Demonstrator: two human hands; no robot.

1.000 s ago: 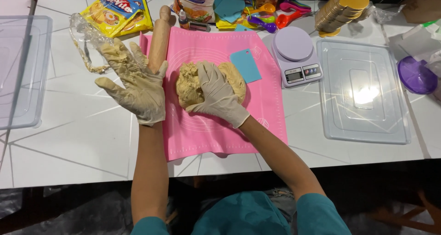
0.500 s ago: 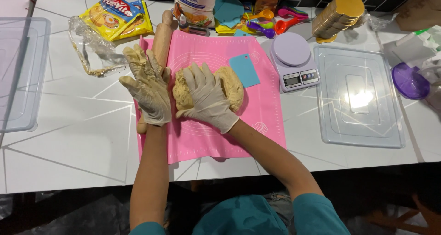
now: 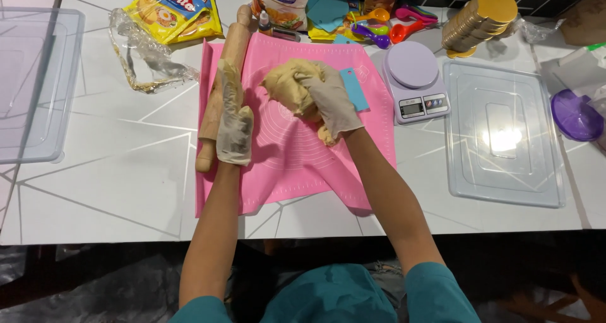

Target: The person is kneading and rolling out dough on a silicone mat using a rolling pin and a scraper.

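A lump of pale yellow dough (image 3: 284, 86) is lifted off the pink silicone mat (image 3: 297, 165), gripped by my gloved right hand (image 3: 331, 102). My gloved left hand (image 3: 232, 118), smeared with dough, stands on edge with fingers straight, just left of the dough and next to a wooden rolling pin (image 3: 221, 89) along the mat's left side. A small blue scraper (image 3: 355, 88) lies on the mat to the right of my right hand.
A lilac kitchen scale (image 3: 415, 80) stands right of the mat, then a clear plastic lid (image 3: 502, 133) and a purple lid (image 3: 574, 116). Crumpled plastic wrap (image 3: 145, 54), yellow packets (image 3: 173, 10), measuring spoons (image 3: 388, 26) and gold discs (image 3: 480, 17) lie at the back. A clear tray (image 3: 31, 83) sits far left.
My right hand has closed on the dough and raised it off the mat. My left hand turned from flat to on edge and moved off the dough toward the rolling pin.
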